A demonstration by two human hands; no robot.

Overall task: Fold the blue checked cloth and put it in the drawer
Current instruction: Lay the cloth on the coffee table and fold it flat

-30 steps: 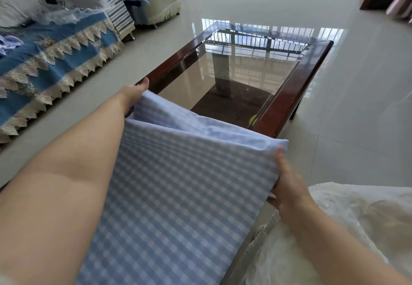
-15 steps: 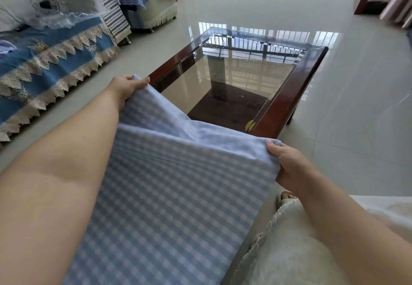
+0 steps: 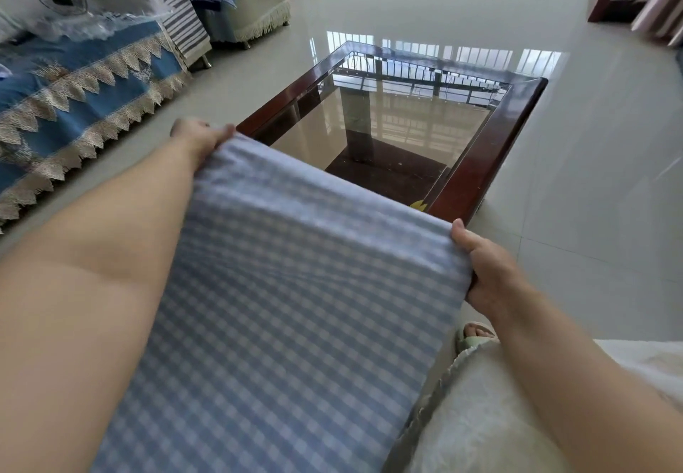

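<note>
Cloth (image 3: 295, 306) runs lengthwise away from us over the glass table (image 3: 491, 147) — our left hand (image 3: 201, 136) pinches the far corner, our right hand (image 3: 488, 269) the nearer one — drawer unseen.

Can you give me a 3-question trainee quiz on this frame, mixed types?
1. True or false: the cloth lies flat on the glass table.
2. Which hand holds the cloth's far corner? A) left hand B) right hand
3. Fill in: a ___ is visible on the floor below the right hand.

Key:
1. False; both hands hold it up, each in a closed grip on a corner.
2. A
3. Sandalled foot
</note>
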